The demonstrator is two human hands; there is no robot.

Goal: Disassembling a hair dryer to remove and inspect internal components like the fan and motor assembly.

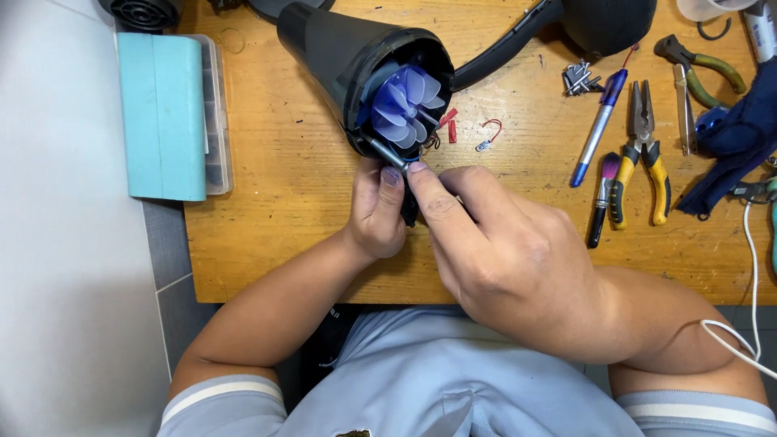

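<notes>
Nearest to us, our left hand (pixel 376 212) and right hand (pixel 494 243) sit pressed together at the table's near edge, both pinched around a thin metal tool (pixel 387 151) whose dark handle is mostly hidden between the fingers; we judge it a screwdriver, though its tip is out of sight inside the work. That tip goes into the open mouth of a black dryer shell (pixel 344 57), which lies on its side just beyond our knuckles, with a pale blue fan (pixel 405 105) showing inside the rim. The risk we see is a slip: the shaft enters at a slant beside the thin blades, so a push off axis could nick or snap one, or catch the small wires at the rim. The shell is round and neither hand holds it, so pressure could also roll it away. A red connector (pixel 450 126) and a short red wire (pixel 489 133) lie loose just right of the mouth and could be brushed off. Farther right lie a black pen (pixel 603 201), yellow pliers (pixel 639 154), a blue pen (pixel 597 129) and a heap of screws (pixel 579 78), then green pliers (pixel 700 69) and a dark blue cloth (pixel 740 137). The table (pixel 275 210) is scuffed orange-brown wood; a teal box (pixel 162 117) overhangs its left edge, with pale wall and grey tile floor beyond.
</notes>
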